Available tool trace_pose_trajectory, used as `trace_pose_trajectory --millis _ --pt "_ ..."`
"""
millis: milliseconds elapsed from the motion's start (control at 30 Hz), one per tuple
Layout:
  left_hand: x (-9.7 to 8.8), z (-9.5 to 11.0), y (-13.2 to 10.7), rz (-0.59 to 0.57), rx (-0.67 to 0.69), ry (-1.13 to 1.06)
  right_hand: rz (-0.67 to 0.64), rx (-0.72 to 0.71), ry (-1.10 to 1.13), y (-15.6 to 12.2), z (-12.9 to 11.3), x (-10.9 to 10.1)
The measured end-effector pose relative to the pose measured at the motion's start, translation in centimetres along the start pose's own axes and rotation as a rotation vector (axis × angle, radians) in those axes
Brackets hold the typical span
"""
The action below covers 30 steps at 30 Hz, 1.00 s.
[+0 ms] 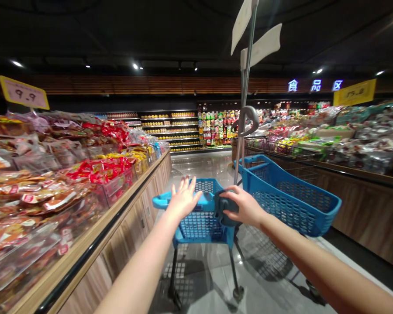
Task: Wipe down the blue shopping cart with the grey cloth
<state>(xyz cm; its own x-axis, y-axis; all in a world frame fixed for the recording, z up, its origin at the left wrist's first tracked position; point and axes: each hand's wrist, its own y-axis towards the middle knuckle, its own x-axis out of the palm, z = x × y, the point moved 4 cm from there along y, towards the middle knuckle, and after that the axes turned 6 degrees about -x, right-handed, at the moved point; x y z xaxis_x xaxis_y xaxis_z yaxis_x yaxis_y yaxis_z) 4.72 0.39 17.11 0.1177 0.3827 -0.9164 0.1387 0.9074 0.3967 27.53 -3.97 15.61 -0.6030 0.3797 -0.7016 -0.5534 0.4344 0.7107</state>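
A blue plastic shopping cart (203, 240) on dark legs with wheels stands straight in front of me. My left hand (182, 199) is over its blue handle (162, 200), with the fingers stretched out and spread; I cannot tell whether the palm touches the handle. At the right end of the handle sits a dark grey block-shaped piece (227, 209). My right hand (240, 205) is closed around that piece, thumb below and fingers above. Nothing else shows in either hand.
A second blue cart (291, 200) stands close on the right, by a metal signpost (245, 87). Bins of packaged snacks (52, 187) line the left side, with a wooden edge (118, 226). Another snack counter (363, 196) is on the right. Stocked shelves (170, 128) stand at the back.
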Motion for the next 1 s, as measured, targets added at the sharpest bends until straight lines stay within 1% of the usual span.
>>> trace_pose_trajectory --millis 67,100,167,233,267,333,400,433,500,533,567,600,633,667,733,800,833,900,1000 --pt "0.0 1.0 -0.2 0.056 0.017 0.002 -0.027 -0.082 -0.004 0.1 -1.9 0.4" --pt "0.0 1.0 -0.4 0.076 0.011 0.018 -0.056 -0.131 -0.008 0.0 -2.7 0.5" --pt "-0.2 0.2 -0.8 0.089 -0.002 0.058 -0.123 -0.227 -0.022 -0.6 -3.9 0.6" --pt "-0.5 -1.1 -1.2 0.065 0.003 0.080 -0.159 -0.282 -0.029 -1.7 -4.3 0.5" --pt "-0.6 -1.8 -1.3 0.049 0.011 0.087 -0.156 -0.275 -0.021 -2.4 -4.1 0.3" --pt "-0.7 -2.7 -1.5 0.035 0.030 0.096 -0.111 -0.177 0.036 -4.0 -2.9 -0.3" --pt "-0.8 -3.2 -1.5 0.042 0.046 0.098 0.009 0.014 0.109 -5.3 -1.0 -1.3" --pt "-0.8 -3.3 -1.5 0.052 0.049 0.098 0.111 0.139 0.140 -5.7 0.2 -2.0" --pt "-0.9 -3.0 -1.6 0.078 0.040 0.088 0.375 0.390 0.198 -5.7 2.4 -3.7" --pt "-0.9 -2.7 -1.7 0.093 0.030 0.079 0.506 0.483 0.222 -5.2 3.2 -4.5" --pt "-1.0 -2.3 -1.9 0.113 0.022 0.066 0.620 0.535 0.240 -4.2 3.7 -5.0" --pt "-1.1 -1.8 -2.1 0.135 0.018 0.052 0.707 0.547 0.245 -2.9 4.0 -5.3" --pt "-1.1 -1.2 -2.4 0.159 0.020 0.040 0.764 0.526 0.238 -1.3 4.1 -5.4" --pt "-1.2 -0.6 -2.6 0.178 0.028 0.035 0.786 0.495 0.230 0.4 4.2 -5.1" --pt "-1.2 0.4 -3.0 0.198 0.054 0.051 0.766 0.475 0.252 3.2 4.6 -3.6" --pt "-1.2 0.8 -3.1 0.189 0.073 0.083 0.676 0.512 0.333 4.4 5.1 -1.4" --pt "-1.1 0.7 -3.1 0.179 0.076 0.095 0.620 0.532 0.368 4.3 5.3 -0.2" --pt "-1.1 -0.1 -2.9 0.161 0.071 0.104 0.507 0.560 0.402 3.2 5.4 1.8" --pt "-1.2 -1.6 -2.7 0.151 0.068 0.106 0.384 0.596 0.451 0.9 4.5 3.9"
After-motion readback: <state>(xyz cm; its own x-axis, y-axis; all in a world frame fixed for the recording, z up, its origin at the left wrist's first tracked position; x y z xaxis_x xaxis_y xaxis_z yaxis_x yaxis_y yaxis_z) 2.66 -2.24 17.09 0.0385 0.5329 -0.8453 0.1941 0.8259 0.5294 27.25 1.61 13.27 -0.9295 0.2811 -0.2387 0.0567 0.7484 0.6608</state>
